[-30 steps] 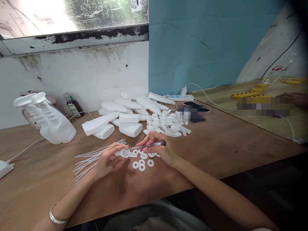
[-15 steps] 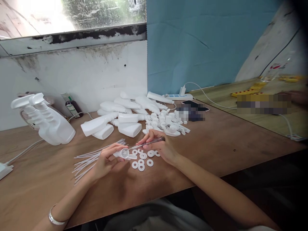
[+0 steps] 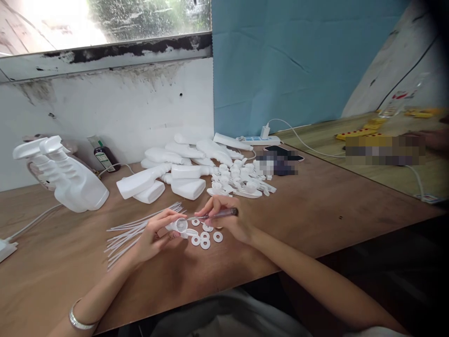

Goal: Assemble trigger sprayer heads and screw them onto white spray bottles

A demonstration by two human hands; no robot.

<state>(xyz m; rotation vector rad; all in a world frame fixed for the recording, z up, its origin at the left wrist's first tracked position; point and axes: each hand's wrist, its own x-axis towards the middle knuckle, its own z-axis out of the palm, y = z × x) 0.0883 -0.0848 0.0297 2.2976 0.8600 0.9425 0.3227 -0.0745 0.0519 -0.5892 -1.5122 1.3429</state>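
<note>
While the left hand [image 3: 156, 233] pinches a small white plastic piece [image 3: 181, 225] just left of the frame's centre, its round open end showing, the right hand [image 3: 233, 225] holds a slim tool [image 3: 228, 212] by its dark handle. I see the tool's thin tip at the piece's rim, but can't tell whether they touch. White rings [image 3: 218, 237] lie on the brown table [image 3: 301, 206] at lower centre; white strips [image 3: 121, 238] spread left of them. Nearer mid-frame, a heap of white parts [image 3: 247, 180] sits beside white bottles [image 3: 189, 188].
</note>
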